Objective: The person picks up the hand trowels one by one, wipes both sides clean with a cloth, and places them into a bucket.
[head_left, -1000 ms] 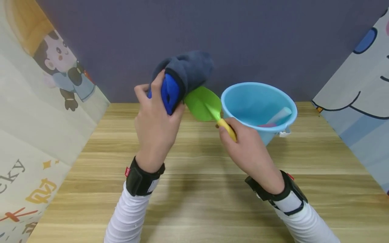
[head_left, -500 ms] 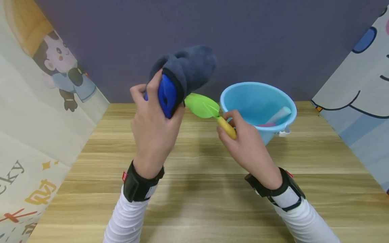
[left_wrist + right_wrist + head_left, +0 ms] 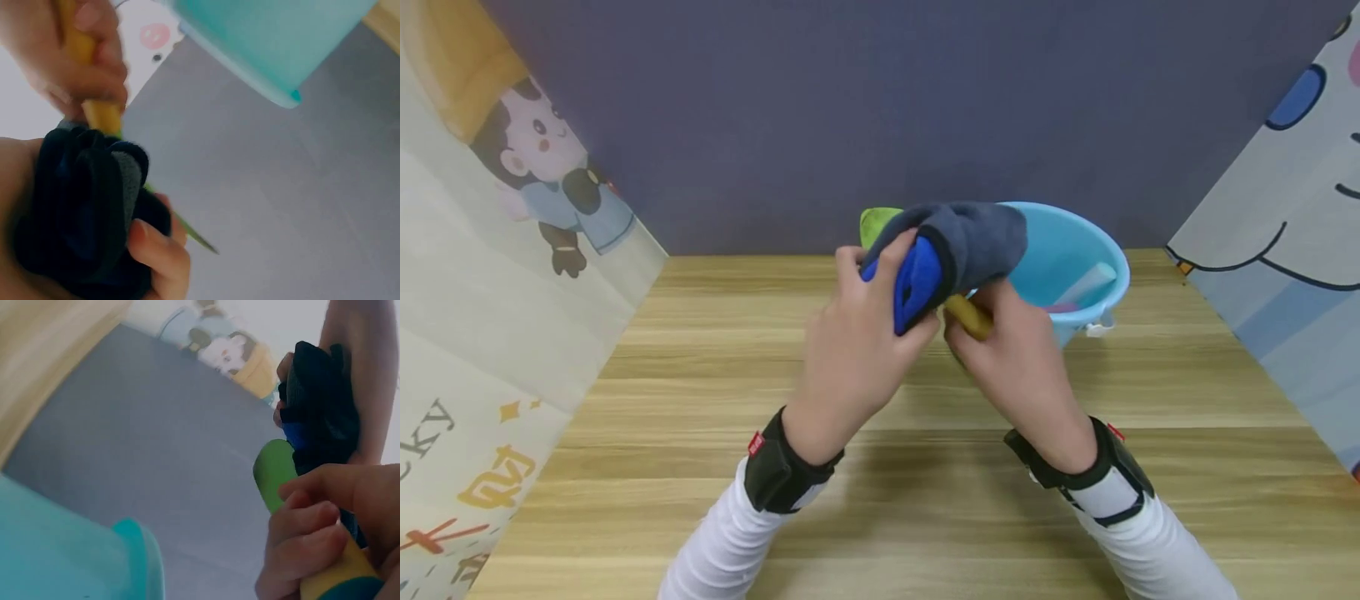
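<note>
My left hand (image 3: 853, 342) grips a bunched dark grey-blue cloth (image 3: 981, 242) with a bright blue inner side and black edging. The cloth lies over a toy garden trowel and hides most of its green blade (image 3: 875, 223) in the head view. My right hand (image 3: 1026, 367) holds the trowel by its yellow handle (image 3: 967, 317), close beside the left hand. In the right wrist view the green blade (image 3: 273, 469) shows at the edge of the cloth (image 3: 322, 412). From the left wrist, only a thin blade edge (image 3: 199, 239) appears past the cloth.
A light blue bucket (image 3: 1090, 250) stands behind and right of my right hand. Inside it are a pale tube-like item (image 3: 1086, 283) and something pink. Below lies a wooden table (image 3: 700, 417), with a dark wall panel (image 3: 737, 125) at its back.
My left hand has moved right and down with the cloth, from beside the trowel to over its blade. The right hand keeps its hold on the handle, nearly in place.
</note>
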The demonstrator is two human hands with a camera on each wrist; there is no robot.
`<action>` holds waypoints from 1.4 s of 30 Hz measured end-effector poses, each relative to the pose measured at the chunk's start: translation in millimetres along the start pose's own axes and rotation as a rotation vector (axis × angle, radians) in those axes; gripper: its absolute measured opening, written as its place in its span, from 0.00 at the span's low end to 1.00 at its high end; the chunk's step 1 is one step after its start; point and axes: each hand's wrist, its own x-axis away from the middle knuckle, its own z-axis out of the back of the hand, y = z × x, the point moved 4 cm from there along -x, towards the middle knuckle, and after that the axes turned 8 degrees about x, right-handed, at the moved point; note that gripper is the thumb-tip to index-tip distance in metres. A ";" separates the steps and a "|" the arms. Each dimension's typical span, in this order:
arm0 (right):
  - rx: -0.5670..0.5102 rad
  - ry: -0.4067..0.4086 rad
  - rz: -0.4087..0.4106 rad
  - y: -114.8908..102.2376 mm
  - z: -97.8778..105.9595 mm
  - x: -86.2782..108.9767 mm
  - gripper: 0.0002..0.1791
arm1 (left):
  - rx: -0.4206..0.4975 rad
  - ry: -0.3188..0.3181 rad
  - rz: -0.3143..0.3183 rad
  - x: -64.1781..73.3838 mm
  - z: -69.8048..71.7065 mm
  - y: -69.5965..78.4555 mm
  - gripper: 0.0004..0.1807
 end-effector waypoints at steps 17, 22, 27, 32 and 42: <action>0.057 0.165 0.136 -7.2 2.2 7.2 0.11 | 0.009 0.024 0.004 -0.2 -1.2 1.3 0.38; 0.062 0.167 0.145 -8.3 1.2 7.9 0.12 | 0.017 0.015 0.029 -1.2 -0.3 -1.7 0.38; 0.060 0.171 0.160 -9.6 1.0 8.4 0.12 | 0.025 0.015 0.041 -2.3 2.4 -3.5 0.38; 0.054 0.174 0.165 -10.5 1.3 8.8 0.13 | 0.046 0.015 0.054 -3.7 4.5 -5.4 0.37; 0.066 0.171 0.195 -13.8 1.2 12.2 0.08 | 0.100 0.067 0.125 -8.5 16.3 -16.6 0.34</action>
